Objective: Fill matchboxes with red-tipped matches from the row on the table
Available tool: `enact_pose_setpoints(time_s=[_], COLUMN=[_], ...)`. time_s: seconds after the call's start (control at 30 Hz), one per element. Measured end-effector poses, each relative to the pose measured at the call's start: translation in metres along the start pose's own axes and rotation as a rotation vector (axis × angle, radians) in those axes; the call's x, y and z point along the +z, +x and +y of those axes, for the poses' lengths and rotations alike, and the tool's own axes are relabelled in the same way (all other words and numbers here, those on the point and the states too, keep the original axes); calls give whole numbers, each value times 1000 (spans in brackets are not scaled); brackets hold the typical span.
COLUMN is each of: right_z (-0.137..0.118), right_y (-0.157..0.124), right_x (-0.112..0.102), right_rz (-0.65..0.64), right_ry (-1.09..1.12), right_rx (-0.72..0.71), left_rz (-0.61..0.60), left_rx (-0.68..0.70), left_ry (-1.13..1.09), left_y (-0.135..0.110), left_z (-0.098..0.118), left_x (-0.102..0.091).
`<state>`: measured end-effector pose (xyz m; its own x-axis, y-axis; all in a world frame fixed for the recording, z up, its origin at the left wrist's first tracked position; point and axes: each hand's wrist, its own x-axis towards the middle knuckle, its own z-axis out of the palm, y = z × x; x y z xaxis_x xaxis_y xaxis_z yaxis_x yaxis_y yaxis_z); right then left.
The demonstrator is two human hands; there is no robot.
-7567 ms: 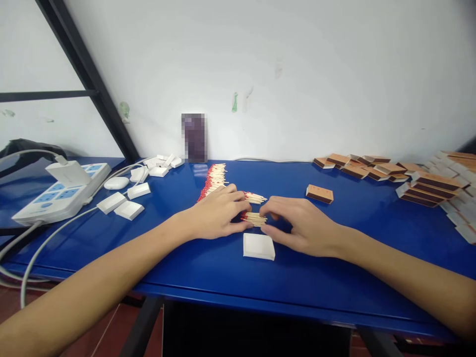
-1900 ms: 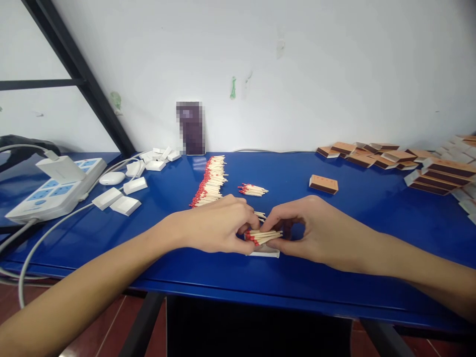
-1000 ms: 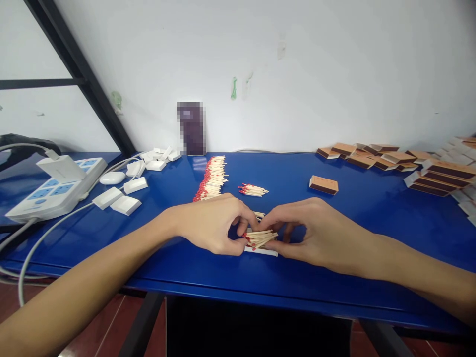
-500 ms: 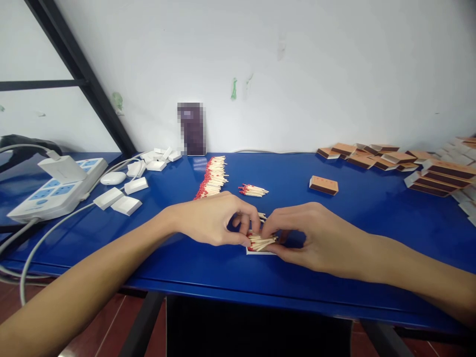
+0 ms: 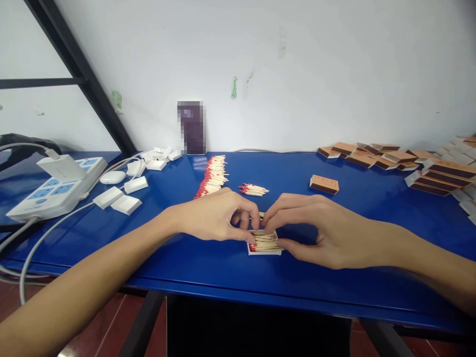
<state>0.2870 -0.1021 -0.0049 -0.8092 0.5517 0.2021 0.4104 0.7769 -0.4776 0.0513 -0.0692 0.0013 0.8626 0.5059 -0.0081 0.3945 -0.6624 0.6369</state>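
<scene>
A small white matchbox tray [image 5: 275, 253] lies on the blue table, filled with red-tipped matches [image 5: 266, 243]. My left hand [image 5: 219, 218] is curled at its left end, thumb and index finger closed on that end beside the red heads. Over the right end, my right hand [image 5: 320, 230] has its thumb and fingers apart, the thumb by the bare match ends and the fingertips near the back rim. A few match sticks [image 5: 262, 215] show behind the tray, partly hidden by fingers. Farther back lies a small bunch of matches [image 5: 254, 189].
A long row of matches [image 5: 213, 177] lies behind my left hand. A single brown matchbox [image 5: 324, 184] sits at right, before piled matchboxes [image 5: 366, 157]. At left are white trays [image 5: 126, 204], a power strip [image 5: 61, 186] and cables. A pixelated upright object [image 5: 192, 128] leans on the wall.
My right hand has lifted slightly and spread its thumb from its fingers, uncovering the tray. The matches there now lie flatter and more in line. My left hand has barely moved.
</scene>
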Motion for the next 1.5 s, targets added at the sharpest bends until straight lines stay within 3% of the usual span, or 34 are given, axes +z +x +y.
enact_pose_setpoints(time_s=[0.33, 0.7, 1.03, 1.3, 1.5], right_z=[10, 15, 16, 14, 16], right_y=[2, 5, 2, 5, 5], right_x=[-7, 4, -1, 4, 2], right_rz=[-134, -65, -112, -73, -102], right_ry=[98, 112, 138, 124, 209], right_rx=[80, 55, 54, 30, 95], left_rz=[8, 61, 48, 55, 58], left_rx=[27, 34, 89, 105, 114], left_ry=[152, 182, 243, 242, 255], left_y=[0, 1, 2, 2, 3], left_z=[1, 2, 6, 5, 5], left_x=[3, 11, 12, 15, 15])
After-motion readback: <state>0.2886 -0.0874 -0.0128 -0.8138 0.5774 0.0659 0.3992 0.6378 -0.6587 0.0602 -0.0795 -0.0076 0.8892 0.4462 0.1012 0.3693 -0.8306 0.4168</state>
